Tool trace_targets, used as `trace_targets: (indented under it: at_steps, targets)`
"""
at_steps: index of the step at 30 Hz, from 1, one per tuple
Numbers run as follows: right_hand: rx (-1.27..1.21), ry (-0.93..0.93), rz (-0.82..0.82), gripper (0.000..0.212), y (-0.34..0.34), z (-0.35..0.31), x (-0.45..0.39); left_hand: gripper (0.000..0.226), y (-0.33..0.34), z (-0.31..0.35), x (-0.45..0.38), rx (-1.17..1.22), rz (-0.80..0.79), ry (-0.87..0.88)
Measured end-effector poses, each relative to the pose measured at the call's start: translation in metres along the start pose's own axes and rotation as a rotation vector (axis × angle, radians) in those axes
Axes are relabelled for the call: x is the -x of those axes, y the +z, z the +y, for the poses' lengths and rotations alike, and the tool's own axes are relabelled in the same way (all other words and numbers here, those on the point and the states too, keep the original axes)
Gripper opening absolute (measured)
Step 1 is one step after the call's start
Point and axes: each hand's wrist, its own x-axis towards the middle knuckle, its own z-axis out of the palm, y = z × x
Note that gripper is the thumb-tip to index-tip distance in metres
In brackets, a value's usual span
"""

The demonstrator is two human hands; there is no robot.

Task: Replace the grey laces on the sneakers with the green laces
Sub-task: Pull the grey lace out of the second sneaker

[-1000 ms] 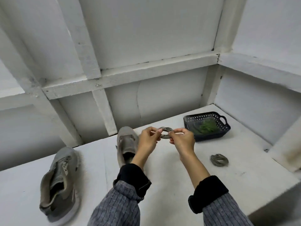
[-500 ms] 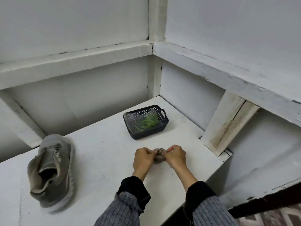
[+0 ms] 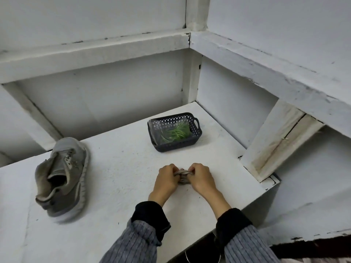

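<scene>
Both hands meet low at the middle of the white tabletop (image 3: pixel 123 168), at about 5 o'clock from the frame's centre. The left hand (image 3: pixel 165 179) and the right hand (image 3: pixel 201 177) have their fingers curled inward, and between them they pinch a small bundle of grey lace (image 3: pixel 183 177). The bundle sits at or just above the tabletop; whether it touches the surface cannot be told, since the knuckles hide most of it. A strand of the lace runs across the top from one set of fingertips to the other, and the rest bulges below in what looks like a wound coil.

At 12 o'clock from the hands, well apart from them, stands a dark plastic basket (image 3: pixel 195 132) with a perforated wall and a loop handle on its far right end. Inside it lie the green laces (image 3: pixel 176 132), a loose spray of thin strands, apparently inside a clear plastic bag (image 3: pixel 154 126) whose sheen shows along the basket's left inner side.

At 9 o'clock from the hands, well apart, a grey sneaker (image 3: pixel 64 177) lies on the tabletop with its toe pointing away and its heel toward the camera. Its tongue is slack and its eyelets show no lace.

Grey ribbed sleeves (image 3: pixel 136 243) with dark cuffs cover both forearms at 6 o'clock.
</scene>
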Motion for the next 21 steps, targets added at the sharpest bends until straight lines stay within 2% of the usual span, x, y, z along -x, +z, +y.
trace_targets:
  at_steps: [2,4,7,9,12,17,21]
  targets:
    - [-0.115,0.007,-0.008,0.007,-0.004,0.0,0.011,0.007,-0.003,-0.004,0.009,0.058,-0.026,0.002]
    - [-0.342,0.041,-0.051,0.008,-0.01,0.0,0.028,0.004,-0.01,-0.01,0.024,0.27,-0.108,-0.032]
    - [-0.681,0.052,-0.166,0.012,-0.02,0.0,0.064,0.017,-0.03,-0.017,0.06,0.638,-0.301,-0.067]
    - [-0.819,0.026,-0.23,0.015,-0.022,0.003,0.093,0.023,-0.04,-0.023,0.091,0.748,-0.37,-0.052]
    - [-0.947,0.026,-0.263,0.019,-0.015,0.017,0.147,0.026,-0.035,-0.029,0.143,0.791,-0.371,-0.043]
    - [-1.189,0.09,-0.264,0.022,-0.005,0.052,0.214,0.03,0.004,-0.03,0.206,0.785,-0.228,-0.092]
    - [-1.175,0.152,-0.247,0.022,0.016,0.108,0.242,0.027,0.06,-0.047,0.237,0.76,-0.24,-0.134]
